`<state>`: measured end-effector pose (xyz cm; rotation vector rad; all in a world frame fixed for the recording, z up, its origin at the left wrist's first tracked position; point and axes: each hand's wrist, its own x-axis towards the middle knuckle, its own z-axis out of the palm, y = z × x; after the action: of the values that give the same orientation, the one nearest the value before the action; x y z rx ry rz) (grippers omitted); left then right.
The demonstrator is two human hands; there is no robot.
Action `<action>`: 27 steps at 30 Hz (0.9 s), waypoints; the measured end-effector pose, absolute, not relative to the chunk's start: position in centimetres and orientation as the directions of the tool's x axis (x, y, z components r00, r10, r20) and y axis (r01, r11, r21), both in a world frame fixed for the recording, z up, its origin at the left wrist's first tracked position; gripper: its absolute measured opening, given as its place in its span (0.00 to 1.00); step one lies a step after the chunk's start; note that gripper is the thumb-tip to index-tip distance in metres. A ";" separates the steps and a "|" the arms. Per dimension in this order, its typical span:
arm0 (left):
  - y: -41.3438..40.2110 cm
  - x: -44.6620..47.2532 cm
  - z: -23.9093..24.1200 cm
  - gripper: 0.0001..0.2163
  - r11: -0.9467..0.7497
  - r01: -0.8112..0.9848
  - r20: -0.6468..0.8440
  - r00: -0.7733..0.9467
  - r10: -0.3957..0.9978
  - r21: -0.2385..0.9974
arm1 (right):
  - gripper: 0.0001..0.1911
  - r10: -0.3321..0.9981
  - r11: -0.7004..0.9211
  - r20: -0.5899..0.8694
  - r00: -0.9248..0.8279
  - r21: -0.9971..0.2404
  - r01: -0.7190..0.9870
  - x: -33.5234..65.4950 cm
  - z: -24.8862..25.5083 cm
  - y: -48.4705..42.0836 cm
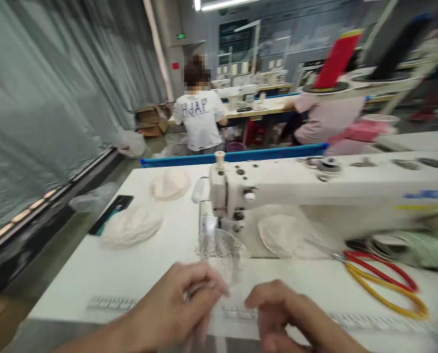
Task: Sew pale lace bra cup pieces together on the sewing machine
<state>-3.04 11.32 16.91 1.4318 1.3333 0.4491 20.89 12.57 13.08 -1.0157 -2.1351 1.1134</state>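
My left hand (184,304) is closed in a pinch in front of the sewing machine (228,191). A small dark sliver shows between its thumb and fingers, too blurred to name. To its right, my right hand (288,314) hovers over the table's front part, fingers bent and thumb apart, with nothing visible in it. Just beyond both hands, a sheer lace piece (220,250) lies under the machine's needle area. Pale fabric pieces (287,233) rest below the machine arm. Red-and-yellow-handled scissors (384,282) lie on the right.
Left on the white table (71,274) are a stack of pale round fabric pieces (132,225), another pale stack (170,184) and a dark phone-like object (112,213). A ruler strip (380,322) runs along the front. A co-worker (200,113) is beyond the blue rail (270,153).
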 end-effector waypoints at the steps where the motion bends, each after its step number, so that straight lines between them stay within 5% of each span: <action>1: 12.7 -3.2 16.2 0.12 0.200 0.419 -0.336 0.284 0.898 0.886 | 0.13 0.776 0.393 0.099 -0.623 -0.848 0.355 20.1 12.8 14.2; 4: 17.0 -3.4 12.6 0.09 0.034 0.393 -0.118 0.191 0.974 0.919 | 0.13 0.778 0.408 0.093 -0.622 -0.827 0.387 18.1 10.6 18.1; 14: 20.8 -4.3 8.9 0.05 0.066 0.565 -0.226 0.218 0.949 0.823 | 0.17 0.835 -0.027 -0.249 -0.491 -0.909 0.415 16.6 7.8 21.6; 19: 21.8 -4.1 7.9 0.04 0.021 0.654 -0.179 0.177 0.968 0.756 | 0.16 0.828 -0.103 -0.327 -0.456 -0.887 0.450 17.1 7.9 21.7; 22: 21.6 -3.9 7.3 0.05 -0.025 0.704 -0.143 0.178 0.974 0.710 | 0.15 0.835 -0.025 -0.291 -0.467 -0.868 0.495 17.5 7.2 21.9; 27: 21.4 -3.6 6.8 0.07 -0.056 0.762 -0.096 0.154 0.983 0.645 | 0.12 0.846 0.366 0.000 -0.532 -0.727 0.581 17.6 5.6 22.2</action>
<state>-3.64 21.40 6.82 1.8701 1.6577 0.5059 17.60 22.21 5.62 -1.2465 -2.2572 0.9729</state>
